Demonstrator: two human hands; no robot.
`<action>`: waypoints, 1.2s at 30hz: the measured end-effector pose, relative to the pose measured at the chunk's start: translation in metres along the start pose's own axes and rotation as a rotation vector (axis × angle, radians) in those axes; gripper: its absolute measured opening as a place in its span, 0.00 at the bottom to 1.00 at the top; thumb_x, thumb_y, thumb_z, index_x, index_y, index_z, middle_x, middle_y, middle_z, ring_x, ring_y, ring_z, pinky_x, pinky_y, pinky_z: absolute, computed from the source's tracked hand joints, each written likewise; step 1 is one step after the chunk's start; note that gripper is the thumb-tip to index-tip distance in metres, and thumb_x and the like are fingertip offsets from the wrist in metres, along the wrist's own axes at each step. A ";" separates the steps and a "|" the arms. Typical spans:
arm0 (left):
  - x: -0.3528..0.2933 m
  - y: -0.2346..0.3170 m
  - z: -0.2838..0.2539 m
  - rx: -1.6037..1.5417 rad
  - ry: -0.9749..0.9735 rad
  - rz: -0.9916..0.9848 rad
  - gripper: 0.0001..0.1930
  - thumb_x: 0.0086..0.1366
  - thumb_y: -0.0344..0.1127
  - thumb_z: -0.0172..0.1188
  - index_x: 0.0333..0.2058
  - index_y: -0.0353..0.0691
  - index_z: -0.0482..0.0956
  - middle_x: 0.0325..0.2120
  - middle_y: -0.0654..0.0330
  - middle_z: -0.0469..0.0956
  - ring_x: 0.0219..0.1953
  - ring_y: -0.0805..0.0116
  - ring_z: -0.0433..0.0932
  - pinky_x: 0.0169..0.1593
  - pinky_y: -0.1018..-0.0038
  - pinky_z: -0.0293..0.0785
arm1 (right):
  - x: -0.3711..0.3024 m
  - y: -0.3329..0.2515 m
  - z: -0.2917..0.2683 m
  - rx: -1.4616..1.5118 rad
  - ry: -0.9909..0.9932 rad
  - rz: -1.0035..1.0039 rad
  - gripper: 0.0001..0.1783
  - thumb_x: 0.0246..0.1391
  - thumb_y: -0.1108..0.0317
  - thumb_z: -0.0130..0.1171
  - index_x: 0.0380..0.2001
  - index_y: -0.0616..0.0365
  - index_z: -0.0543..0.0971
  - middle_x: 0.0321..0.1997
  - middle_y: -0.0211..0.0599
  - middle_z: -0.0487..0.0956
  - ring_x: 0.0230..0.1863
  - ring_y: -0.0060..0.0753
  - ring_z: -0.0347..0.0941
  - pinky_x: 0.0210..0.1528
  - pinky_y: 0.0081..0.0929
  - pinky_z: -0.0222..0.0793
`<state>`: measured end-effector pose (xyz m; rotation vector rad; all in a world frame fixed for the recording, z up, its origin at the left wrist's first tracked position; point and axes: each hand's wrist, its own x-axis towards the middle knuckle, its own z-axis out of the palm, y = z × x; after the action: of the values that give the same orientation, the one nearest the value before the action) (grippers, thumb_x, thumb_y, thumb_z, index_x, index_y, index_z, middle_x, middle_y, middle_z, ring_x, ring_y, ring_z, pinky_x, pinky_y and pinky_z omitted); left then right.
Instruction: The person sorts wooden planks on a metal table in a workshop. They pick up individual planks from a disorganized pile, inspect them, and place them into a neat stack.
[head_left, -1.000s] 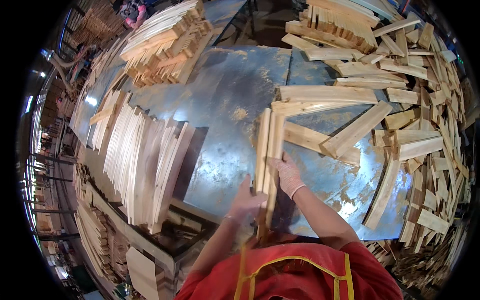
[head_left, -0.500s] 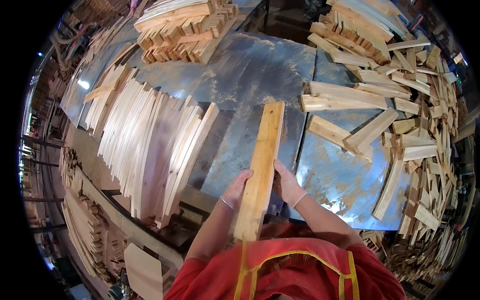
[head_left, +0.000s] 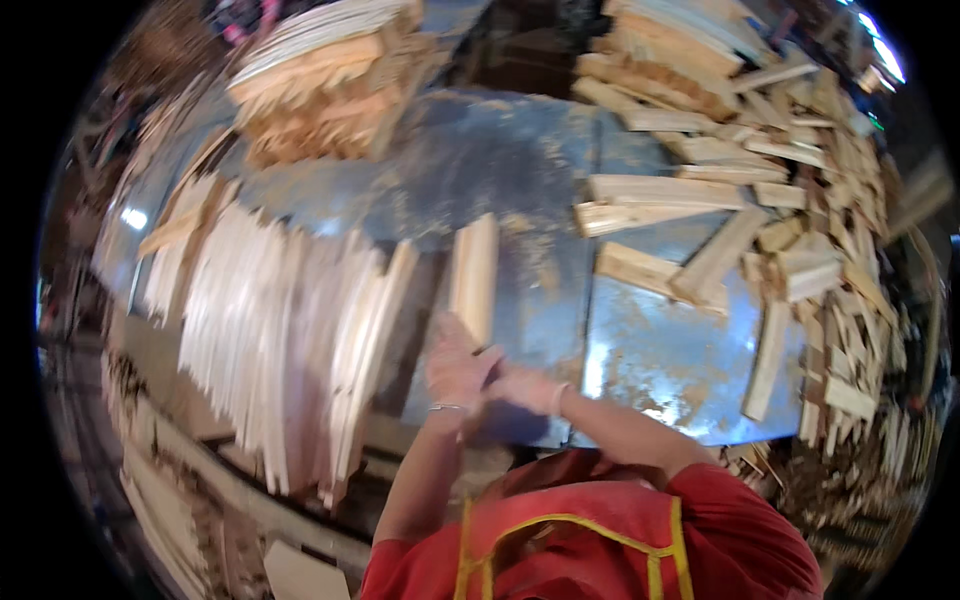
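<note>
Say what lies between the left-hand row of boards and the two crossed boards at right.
In the head view: a board, the left hand and right hand by its near end, and blue-grey tabletop.

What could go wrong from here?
1. Left hand and right hand bunch at the near end of the light wood; its far end might swing. Their exact grip is blurred.
2. The row of boards lies close on the left; a leftward swing could knock it askew.
3. The crossed boards on the right overlap loosely and could slide if bumped.
</note>
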<state>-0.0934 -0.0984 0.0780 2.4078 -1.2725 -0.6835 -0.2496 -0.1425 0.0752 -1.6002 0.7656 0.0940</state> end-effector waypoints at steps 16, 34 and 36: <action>0.010 -0.051 0.000 0.818 0.231 -0.040 0.51 0.59 0.54 0.68 0.77 0.42 0.58 0.73 0.49 0.63 0.75 0.50 0.59 0.76 0.54 0.55 | -0.173 0.177 -0.357 0.471 1.627 0.222 0.34 0.54 0.66 0.68 0.64 0.64 0.71 0.49 0.52 0.82 0.51 0.51 0.82 0.56 0.39 0.79; 0.019 0.209 0.139 -0.063 -0.442 0.397 0.49 0.54 0.44 0.68 0.73 0.30 0.61 0.55 0.43 0.78 0.51 0.51 0.81 0.57 0.64 0.78 | -0.226 0.241 -0.353 -0.865 0.718 0.344 0.60 0.44 0.42 0.77 0.76 0.49 0.62 0.78 0.44 0.63 0.80 0.54 0.54 0.81 0.50 0.48; 0.018 0.193 0.119 -0.706 -0.736 0.010 0.48 0.55 0.40 0.67 0.74 0.31 0.61 0.53 0.46 0.80 0.49 0.55 0.82 0.55 0.64 0.80 | -0.227 0.223 -0.348 -0.833 0.546 0.330 0.61 0.42 0.41 0.78 0.76 0.49 0.62 0.76 0.44 0.65 0.79 0.54 0.56 0.79 0.50 0.51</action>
<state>-0.2811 -0.2265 0.0708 1.6004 -0.9992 -1.7681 -0.6676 -0.3602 0.0631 -2.3072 1.5519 0.2436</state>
